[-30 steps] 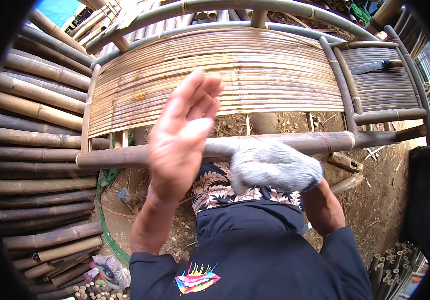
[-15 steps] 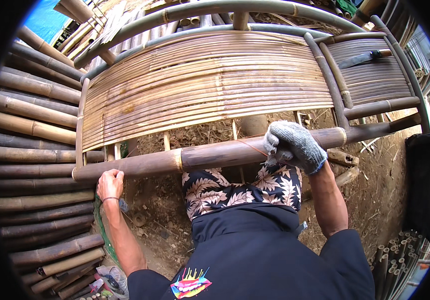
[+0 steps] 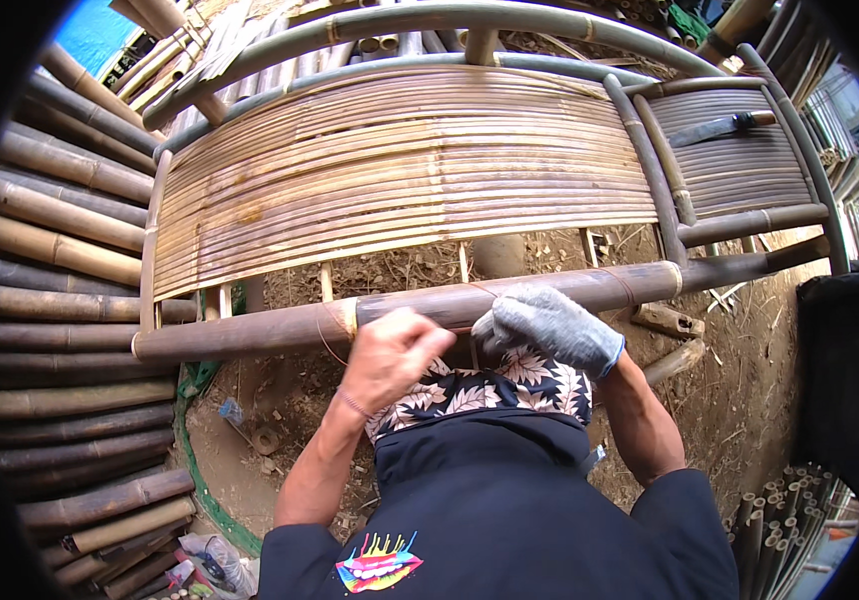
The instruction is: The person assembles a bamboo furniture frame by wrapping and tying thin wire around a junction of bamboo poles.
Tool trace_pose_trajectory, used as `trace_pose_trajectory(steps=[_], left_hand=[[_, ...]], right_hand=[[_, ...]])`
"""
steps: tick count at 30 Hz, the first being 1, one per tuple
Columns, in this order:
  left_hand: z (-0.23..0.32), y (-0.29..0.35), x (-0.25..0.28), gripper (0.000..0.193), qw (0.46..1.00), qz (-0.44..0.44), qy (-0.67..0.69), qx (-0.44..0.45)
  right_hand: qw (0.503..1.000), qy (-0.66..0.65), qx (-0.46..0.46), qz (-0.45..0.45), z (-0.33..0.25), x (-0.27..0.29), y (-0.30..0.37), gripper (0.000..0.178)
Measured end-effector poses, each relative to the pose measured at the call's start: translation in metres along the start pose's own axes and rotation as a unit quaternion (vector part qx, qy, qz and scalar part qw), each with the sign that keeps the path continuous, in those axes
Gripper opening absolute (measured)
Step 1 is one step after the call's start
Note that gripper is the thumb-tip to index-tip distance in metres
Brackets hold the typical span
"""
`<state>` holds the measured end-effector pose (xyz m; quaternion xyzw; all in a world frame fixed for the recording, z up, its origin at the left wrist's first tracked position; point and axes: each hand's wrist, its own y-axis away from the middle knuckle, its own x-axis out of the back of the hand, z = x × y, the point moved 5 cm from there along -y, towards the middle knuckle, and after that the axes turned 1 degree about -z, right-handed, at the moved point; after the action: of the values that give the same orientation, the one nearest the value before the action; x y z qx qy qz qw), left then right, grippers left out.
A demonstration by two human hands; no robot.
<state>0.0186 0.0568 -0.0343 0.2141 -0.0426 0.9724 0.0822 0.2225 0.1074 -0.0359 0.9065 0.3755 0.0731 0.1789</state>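
A thick dark bamboo pole (image 3: 410,308) lies across in front of me, the front rail of a bamboo bench with a slatted seat (image 3: 400,180). My bare left hand (image 3: 390,362) is closed in a pinch at the pole's near side, left of the middle. A thin reddish cord (image 3: 326,338) loops off the pole beside it and shows again between my hands. My right hand (image 3: 550,330), in a grey knitted glove, is curled shut against the pole's lower edge at the cord; its fingertips are hidden.
A large knife (image 3: 715,128) lies on the bench's slatted right end. Stacked bamboo poles (image 3: 70,335) line the left side. A cut bamboo piece (image 3: 670,321) is on the ground at right, near a black cloth-like shape (image 3: 845,370). Thin bamboo sticks (image 3: 780,530) stand bundled lower right.
My left hand has moved right along the pole, from its left end to near the middle. My gloved right hand has shifted slightly left and down. A cord loop now shows beside my left hand.
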Motion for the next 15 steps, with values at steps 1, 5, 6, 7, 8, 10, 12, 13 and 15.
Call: trace_pose_trajectory(steps=[1, 5, 6, 7, 8, 10, 12, 13, 15], left_hand=[[-0.009, 0.006, 0.008, 0.021, 0.994, 0.057, 0.085, 0.042], [0.003, 0.018, 0.008, 0.015, 0.932, 0.135, 0.334, 0.026], [0.024, 0.014, 0.003, 0.019, 0.95, 0.151, 0.272, -0.016], [0.04, 0.006, 0.0, 0.026, 0.979, 0.084, 0.163, -0.09], [0.055, 0.0, -0.003, 0.033, 0.982, 0.029, 0.064, -0.178], [0.048, -0.003, -0.017, 0.027, 0.979, -0.033, 0.034, -0.196], [0.031, -0.002, -0.012, 0.016, 0.986, -0.074, 0.073, -0.131], [0.023, 0.0, -0.007, 0.013, 0.982, -0.117, 0.135, -0.061], [0.009, 0.011, -0.011, 0.009, 0.9, -0.122, 0.412, 0.069]], right_hand=[[0.971, 0.208, 0.119, 0.008, -0.003, 0.004, 0.002, 0.025], [0.875, 0.393, 0.283, -0.014, -0.01, -0.021, 0.004, 0.016], [0.852, 0.373, 0.366, 0.006, -0.013, -0.025, 0.008, 0.017], [0.887, 0.328, 0.325, -0.029, -0.009, -0.026, 0.004, 0.019], [0.915, 0.282, 0.281, -0.06, -0.005, -0.026, 0.003, 0.021], [0.947, 0.234, 0.188, -0.115, 0.022, -0.026, -0.006, 0.025], [0.99, 0.051, 0.036, -0.127, 0.028, -0.034, -0.005, 0.032], [0.986, 0.056, 0.048, -0.15, 0.021, -0.039, -0.003, 0.035], [0.965, -0.123, -0.083, -0.218, 0.005, -0.057, 0.007, 0.039]])
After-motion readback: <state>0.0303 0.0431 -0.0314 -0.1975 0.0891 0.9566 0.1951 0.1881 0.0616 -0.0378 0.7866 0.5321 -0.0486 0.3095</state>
